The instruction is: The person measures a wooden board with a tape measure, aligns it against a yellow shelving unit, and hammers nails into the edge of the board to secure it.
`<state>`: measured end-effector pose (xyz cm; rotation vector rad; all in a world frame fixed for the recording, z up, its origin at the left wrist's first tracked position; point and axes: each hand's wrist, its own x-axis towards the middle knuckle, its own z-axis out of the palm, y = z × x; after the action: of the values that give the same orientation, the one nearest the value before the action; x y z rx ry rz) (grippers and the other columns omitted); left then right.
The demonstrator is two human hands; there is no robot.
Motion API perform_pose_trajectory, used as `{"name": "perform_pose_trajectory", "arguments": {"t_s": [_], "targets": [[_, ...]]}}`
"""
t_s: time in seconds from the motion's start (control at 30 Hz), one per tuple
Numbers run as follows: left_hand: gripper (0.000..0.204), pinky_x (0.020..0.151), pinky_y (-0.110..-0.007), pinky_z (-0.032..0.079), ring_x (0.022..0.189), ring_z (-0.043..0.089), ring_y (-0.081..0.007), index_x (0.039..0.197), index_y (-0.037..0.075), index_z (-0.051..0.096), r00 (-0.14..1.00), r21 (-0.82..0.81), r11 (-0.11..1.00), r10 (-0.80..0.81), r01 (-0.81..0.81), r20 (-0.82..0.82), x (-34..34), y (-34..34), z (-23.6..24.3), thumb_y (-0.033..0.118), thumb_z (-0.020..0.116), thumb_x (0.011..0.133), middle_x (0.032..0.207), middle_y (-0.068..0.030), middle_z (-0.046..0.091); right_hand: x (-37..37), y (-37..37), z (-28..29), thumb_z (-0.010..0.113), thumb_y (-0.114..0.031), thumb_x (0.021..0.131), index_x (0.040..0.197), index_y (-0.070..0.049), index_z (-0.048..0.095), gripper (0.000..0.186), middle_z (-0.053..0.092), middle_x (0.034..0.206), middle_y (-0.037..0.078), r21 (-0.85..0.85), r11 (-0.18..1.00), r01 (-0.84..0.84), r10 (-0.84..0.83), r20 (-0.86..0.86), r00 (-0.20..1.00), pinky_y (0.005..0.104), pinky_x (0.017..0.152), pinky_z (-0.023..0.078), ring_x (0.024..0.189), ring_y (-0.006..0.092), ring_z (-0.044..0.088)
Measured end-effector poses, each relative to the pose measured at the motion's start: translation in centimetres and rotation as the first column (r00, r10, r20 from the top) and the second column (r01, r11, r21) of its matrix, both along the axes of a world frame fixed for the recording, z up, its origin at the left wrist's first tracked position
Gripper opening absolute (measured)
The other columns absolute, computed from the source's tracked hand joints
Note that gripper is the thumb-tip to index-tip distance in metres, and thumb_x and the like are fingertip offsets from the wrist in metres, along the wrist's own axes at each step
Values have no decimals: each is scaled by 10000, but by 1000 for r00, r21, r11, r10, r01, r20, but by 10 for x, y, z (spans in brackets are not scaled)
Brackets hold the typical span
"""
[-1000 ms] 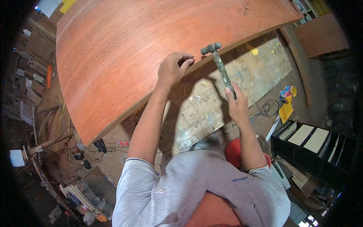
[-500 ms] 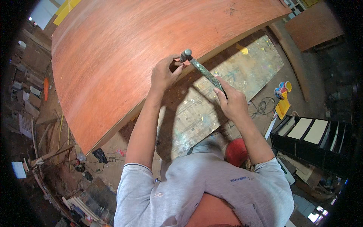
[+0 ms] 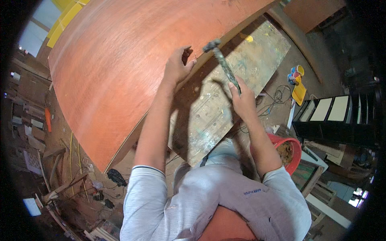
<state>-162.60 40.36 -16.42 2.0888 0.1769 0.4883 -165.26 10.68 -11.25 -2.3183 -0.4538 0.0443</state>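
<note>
Left hand (image 3: pixel 177 66) pinches a nail (image 3: pixel 195 59) at the plywood sheet (image 3: pixel 116 60) edge; right hand (image 3: pixel 243 100) grips the raised hammer (image 3: pixel 223 64).

Scene evenly and fairly brightly lit; warm cast noted on the large reddish plywood sheet (image 3: pixel 116 68). Soft dark shadows of the arms and hammer (image 3: pixel 223 64) are thrown onto the paint-stained worktop (image 3: pixel 225 100). Straight edges are bent by fisheye distortion; corners are vignetted black. Periphery rendered dim and soft.

head cam | looks steeply down | close over plywood sheet (image 3: pixel 120 68)
</note>
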Motion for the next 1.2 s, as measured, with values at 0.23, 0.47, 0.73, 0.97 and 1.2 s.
{"name": "perform_pose_trajectory", "arguments": {"t_s": [0.23, 0.47, 0.73, 0.97, 1.2], "targets": [[885, 1360, -583, 149, 1647, 298, -370, 1584, 166, 583, 955, 616, 730, -219, 295, -199, -16, 47, 19, 545, 788, 811, 1737, -128, 433, -70, 13, -105, 608, -264, 1139, 1323, -79, 604, 261, 592, 789, 10, 435, 818, 377, -56, -591, 804, 283, 560, 434, 623, 100, 551], [906, 1370, -586, 130, 1657, 286, -355, 1639, 168, 509, 956, 614, 733, -210, 292, -204, -15, 45, 13, 446, 755, 813, 1748, -142, 409, -97, 113, -137, 519, -361, 1185, 1197, -120, 524, 242, 442, 721, -40, 641, 551, 535, 44, -662, 748, 239, 443, 354, 511, 51, 401], [893, 1361, -600, 129, 1653, 294, -381, 1639, 153, 509, 949, 625, 714, -254, 315, -187, -8, 41, 9, 419, 766, 825, 1746, -177, 404, -107, 193, -144, 439, -393, 1202, 1189, -85, 486, 312, 445, 722, -27, 679, 219, 701, -179, -678, 713, 266, 419, 364, 491, 78, 415], [875, 1354, -616, 132, 1647, 295, -407, 1628, 122, 517, 957, 649, 705, -252, 284, -145, -7, 41, 0, 437, 748, 846, 1739, -216, 399, -110, 239, -143, 447, -364, 1198, 1181, -80, 492, 288, 441, 697, -33, 650, 255, 716, -220, -682, 698, 262, 401, 365, 477, 64, 406], [875, 1352, -630, 120, 1653, 280, -402, 1632, 92, 502, 952, 666, 680, -235, 305, -196, -11, 43, 0, 440, 741, 865, 1744, -225, 383, -111, 251, -116, 440, -296, 1191, 1100, -104, 469, 214, 439, 681, -37, 660, 128, 741, -313, -682, 661, 278, 397, 375, 449, 90, 418]]}}
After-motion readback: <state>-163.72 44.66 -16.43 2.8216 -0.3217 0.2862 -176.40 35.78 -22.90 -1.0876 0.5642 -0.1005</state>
